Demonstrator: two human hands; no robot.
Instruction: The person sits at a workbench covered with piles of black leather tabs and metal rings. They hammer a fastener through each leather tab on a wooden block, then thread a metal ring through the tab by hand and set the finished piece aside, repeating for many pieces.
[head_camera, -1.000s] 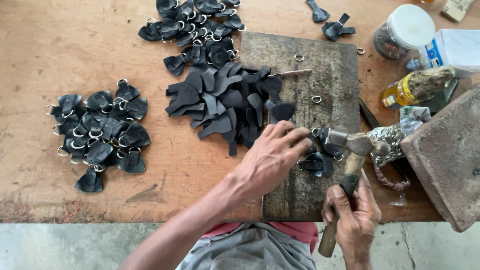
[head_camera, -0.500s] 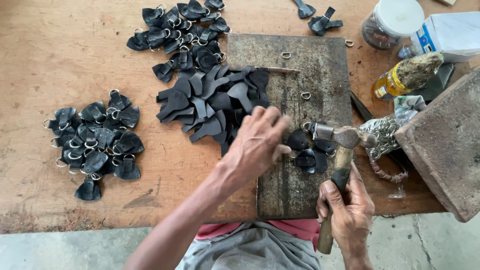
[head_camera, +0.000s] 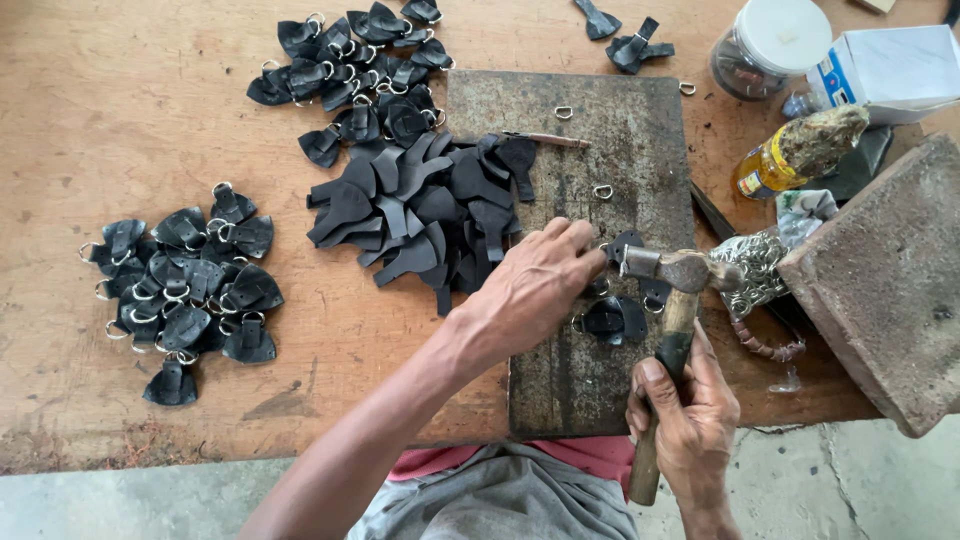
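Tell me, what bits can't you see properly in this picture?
- Head view: the piece under the left hand is hidden by its fingers.
- Head view: the hammer handle's middle is covered by the right hand.
- Head view: the white box and stone block are cut off by the right edge.
- Head view: what fills the jar is too small to tell.

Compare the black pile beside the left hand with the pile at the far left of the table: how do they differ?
The pile by the left hand holds flat, open leather cutouts with no rings that I can see; the far-left pile holds folded pieces, each with a metal ring. The first overlaps the metal plate; the second lies wholly on the wooden table. Both are black leather.
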